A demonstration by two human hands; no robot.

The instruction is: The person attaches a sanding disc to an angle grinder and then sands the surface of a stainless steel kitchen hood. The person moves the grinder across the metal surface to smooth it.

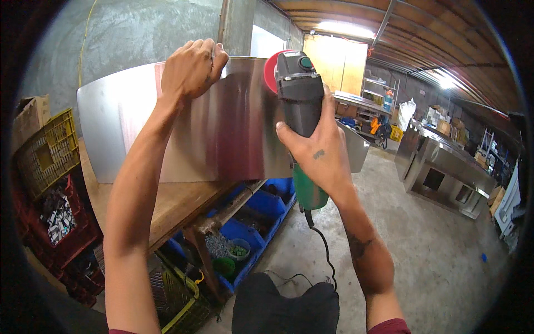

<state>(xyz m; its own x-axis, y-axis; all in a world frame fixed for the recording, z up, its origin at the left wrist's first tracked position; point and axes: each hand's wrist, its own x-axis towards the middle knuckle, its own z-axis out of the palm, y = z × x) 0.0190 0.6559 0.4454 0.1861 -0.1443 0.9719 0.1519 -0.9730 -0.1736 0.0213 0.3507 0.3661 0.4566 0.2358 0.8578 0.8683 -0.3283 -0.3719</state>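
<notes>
A wide sheet of shiny metal (189, 128) stands on edge on a wooden workbench (178, 206), its face toward me. My left hand (194, 67) grips its top edge, fingers curled over the far side. In my right hand (320, 142) is a black and green angle grinder (303, 108), held nearly upright with its head at the top. The red disc (271, 71) is by the upper right part of the sheet; I cannot tell whether it touches. A black cord (327, 253) hangs from the grinder's lower end.
Blue bins (257, 214) with small parts sit under the bench. Yellow (53, 147) and dark red crates (61, 222) are stacked at left, a yellow-green crate (189, 303) below. A stainless steel cabinet (445, 172) stands on the concrete floor at right. Shelving (381, 92) lies beyond.
</notes>
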